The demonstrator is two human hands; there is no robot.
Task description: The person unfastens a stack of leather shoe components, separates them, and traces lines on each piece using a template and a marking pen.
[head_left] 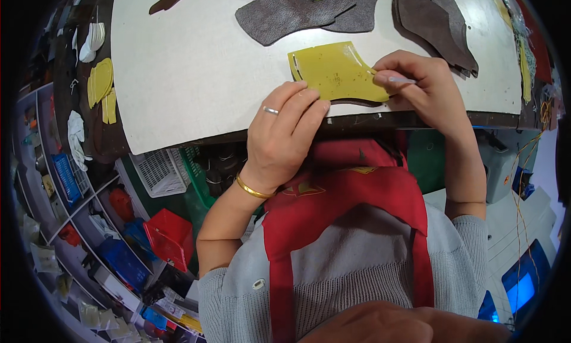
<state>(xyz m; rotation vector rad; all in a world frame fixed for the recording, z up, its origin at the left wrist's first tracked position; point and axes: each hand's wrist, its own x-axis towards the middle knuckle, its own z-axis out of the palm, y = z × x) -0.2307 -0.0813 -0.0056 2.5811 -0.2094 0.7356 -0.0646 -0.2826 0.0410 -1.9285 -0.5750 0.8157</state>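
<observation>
A yellow template [336, 74] with slots along its edges and small dark specks lies near the table's front edge. Under it, the rim of a dark brown leather piece [355, 102] shows along the lower side. My left hand [285, 126] rests on the template's lower left corner, its fingers stretched out and pressing down. Pinched in my right hand [425, 87] is a slim pale pen [402, 80], its tip at the template's right edge. The exact contact of the tip is too small to make out.
Dark brown leather pieces [285, 16] lie at the back of the white tabletop [178, 75], with another stack [431, 24] at the right. Yellow pieces [101, 84] and a white glove [76, 138] are at the left. Below stand a white basket [157, 175] and a red bin [169, 236].
</observation>
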